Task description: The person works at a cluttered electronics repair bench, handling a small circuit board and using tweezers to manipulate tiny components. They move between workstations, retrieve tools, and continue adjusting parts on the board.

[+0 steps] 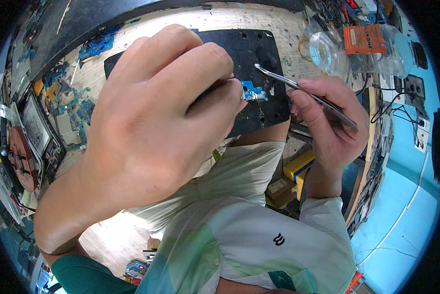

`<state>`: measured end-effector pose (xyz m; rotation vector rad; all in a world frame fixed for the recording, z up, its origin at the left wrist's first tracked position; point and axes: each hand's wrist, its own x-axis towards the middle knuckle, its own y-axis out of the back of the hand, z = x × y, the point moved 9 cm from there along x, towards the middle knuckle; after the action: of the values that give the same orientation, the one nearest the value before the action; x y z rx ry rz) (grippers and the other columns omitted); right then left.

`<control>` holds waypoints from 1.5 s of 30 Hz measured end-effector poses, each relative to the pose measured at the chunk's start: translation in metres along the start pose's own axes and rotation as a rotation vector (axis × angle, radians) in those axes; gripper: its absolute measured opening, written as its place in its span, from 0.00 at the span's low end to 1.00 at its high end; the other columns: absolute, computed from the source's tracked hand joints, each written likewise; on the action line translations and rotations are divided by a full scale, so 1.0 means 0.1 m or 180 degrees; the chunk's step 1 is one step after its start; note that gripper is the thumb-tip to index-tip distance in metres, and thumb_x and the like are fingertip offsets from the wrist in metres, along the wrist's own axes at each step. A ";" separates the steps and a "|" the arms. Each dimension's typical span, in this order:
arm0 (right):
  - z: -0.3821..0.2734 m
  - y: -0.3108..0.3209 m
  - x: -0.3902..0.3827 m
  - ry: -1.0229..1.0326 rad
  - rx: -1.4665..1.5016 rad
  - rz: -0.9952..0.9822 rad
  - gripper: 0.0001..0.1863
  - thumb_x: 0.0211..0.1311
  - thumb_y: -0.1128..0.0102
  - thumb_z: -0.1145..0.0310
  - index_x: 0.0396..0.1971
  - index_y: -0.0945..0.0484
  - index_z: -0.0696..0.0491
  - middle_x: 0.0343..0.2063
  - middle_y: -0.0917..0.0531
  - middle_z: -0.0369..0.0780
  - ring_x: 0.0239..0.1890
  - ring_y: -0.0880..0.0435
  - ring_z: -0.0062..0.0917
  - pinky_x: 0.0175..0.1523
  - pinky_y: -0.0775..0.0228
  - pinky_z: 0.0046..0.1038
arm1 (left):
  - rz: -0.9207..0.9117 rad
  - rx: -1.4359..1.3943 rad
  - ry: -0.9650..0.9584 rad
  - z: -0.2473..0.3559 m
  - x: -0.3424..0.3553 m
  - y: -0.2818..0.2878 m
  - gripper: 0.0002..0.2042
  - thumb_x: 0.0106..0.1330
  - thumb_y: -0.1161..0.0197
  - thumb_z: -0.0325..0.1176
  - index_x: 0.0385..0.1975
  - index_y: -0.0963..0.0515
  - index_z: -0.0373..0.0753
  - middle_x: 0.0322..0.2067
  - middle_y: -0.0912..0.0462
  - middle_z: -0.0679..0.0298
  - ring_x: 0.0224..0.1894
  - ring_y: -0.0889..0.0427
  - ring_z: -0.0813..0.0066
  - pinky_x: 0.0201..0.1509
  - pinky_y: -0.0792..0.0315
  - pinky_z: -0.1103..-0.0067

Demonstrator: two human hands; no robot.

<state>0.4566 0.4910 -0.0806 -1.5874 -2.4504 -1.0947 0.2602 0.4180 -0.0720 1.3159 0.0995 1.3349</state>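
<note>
My right hand (330, 122) is closed around metal tweezers (298, 87). Their tip points up and left over a black work mat (215, 41) and carries a small white tuft. A small blue circuit board (255, 91) with metal parts lies over the mat, just below and left of the tweezer tip but apart from it. My left hand (166, 108) is large in the foreground, its fingers curled into a pinch at the board's left end. It covers much of the mat, and what lies between its fingertips is hidden.
Loose circuit boards and parts (70, 115) litter the table's left side, beside a dark-framed panel (36, 127). At the far right lie a clear plastic container (328, 51) and an orange packet (364, 39). Black cables (399, 105) run near a wall socket (422, 132). A yellow box (298, 166) stands below.
</note>
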 end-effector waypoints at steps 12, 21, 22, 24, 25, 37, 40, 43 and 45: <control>-0.27 0.12 -0.15 0.0791 -0.0095 -0.0321 0.19 0.50 0.18 0.83 0.43 0.11 0.60 0.37 0.08 0.47 0.35 0.09 0.32 0.39 0.17 0.26 | 0.0101 0.0001 -0.0119 0.01 -0.02 -0.02 0.17 0.47 0.21 0.25 0.38 0.13 0.28 0.39 0.18 0.56 0.41 0.17 0.53 0.45 0.22 0.65; -0.44 0.03 -0.10 0.1160 -0.0532 -0.0503 0.21 0.50 0.18 0.83 0.47 0.12 0.60 0.36 0.09 0.47 0.34 0.09 0.31 0.37 0.17 0.25 | 0.0127 -0.0021 -0.0102 0.00 -0.01 -0.02 0.15 0.47 0.20 0.23 0.36 0.13 0.28 0.37 0.18 0.56 0.39 0.17 0.55 0.43 0.22 0.66; -0.45 0.02 -0.10 0.1141 -0.0536 -0.0504 0.21 0.50 0.18 0.83 0.47 0.12 0.59 0.37 0.09 0.47 0.34 0.09 0.31 0.37 0.16 0.26 | 0.0130 0.0001 -0.0104 0.00 -0.01 -0.02 0.15 0.48 0.20 0.23 0.36 0.13 0.28 0.37 0.18 0.56 0.38 0.17 0.55 0.43 0.22 0.66; -0.47 0.00 -0.09 0.1122 -0.0574 -0.0528 0.21 0.51 0.18 0.82 0.47 0.12 0.59 0.37 0.09 0.47 0.35 0.09 0.32 0.37 0.16 0.26 | 0.0127 0.0005 -0.0082 0.00 -0.01 -0.03 0.15 0.48 0.20 0.23 0.36 0.13 0.28 0.37 0.18 0.56 0.38 0.17 0.55 0.43 0.22 0.66; -0.48 0.00 -0.09 0.1121 -0.0608 -0.0552 0.21 0.51 0.18 0.82 0.47 0.12 0.59 0.37 0.09 0.47 0.35 0.09 0.32 0.37 0.16 0.27 | 0.0122 -0.0014 -0.0059 0.00 -0.01 -0.03 0.14 0.48 0.20 0.23 0.36 0.13 0.28 0.37 0.18 0.56 0.39 0.17 0.55 0.43 0.22 0.66; -0.60 -0.03 -0.07 0.1045 -0.0937 -0.0691 0.17 0.56 0.20 0.80 0.45 0.14 0.59 0.37 0.10 0.50 0.36 0.08 0.32 0.39 0.15 0.27 | 0.0167 0.0055 -0.0153 0.05 0.04 0.01 0.14 0.48 0.20 0.24 0.35 0.14 0.29 0.37 0.18 0.56 0.39 0.17 0.56 0.43 0.21 0.67; -0.59 -0.03 -0.08 0.1047 -0.0912 -0.0655 0.17 0.55 0.20 0.80 0.45 0.13 0.58 0.38 0.10 0.50 0.36 0.08 0.32 0.39 0.15 0.27 | 0.0202 0.0090 -0.0221 0.08 0.11 0.03 0.14 0.48 0.20 0.24 0.35 0.14 0.29 0.36 0.18 0.56 0.39 0.17 0.56 0.43 0.22 0.67; -0.59 -0.04 -0.09 0.1021 -0.0986 -0.0672 0.17 0.53 0.19 0.79 0.44 0.13 0.57 0.38 0.10 0.49 0.36 0.09 0.32 0.40 0.16 0.28 | 0.0021 0.0480 -0.0327 0.19 0.14 0.01 0.14 0.48 0.20 0.23 0.35 0.14 0.29 0.36 0.18 0.56 0.38 0.17 0.56 0.42 0.22 0.67; -0.60 -0.04 -0.08 0.1000 -0.1071 -0.0696 0.18 0.52 0.19 0.78 0.44 0.12 0.55 0.38 0.10 0.47 0.37 0.09 0.32 0.40 0.16 0.29 | 0.0037 0.0464 -0.0332 0.19 0.14 0.01 0.14 0.48 0.21 0.23 0.35 0.14 0.29 0.36 0.19 0.57 0.38 0.17 0.56 0.42 0.22 0.67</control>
<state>0.4368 0.4493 -0.0407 -1.1078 -2.3565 -1.7189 0.2774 0.4161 -0.0562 1.5087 0.1190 1.2854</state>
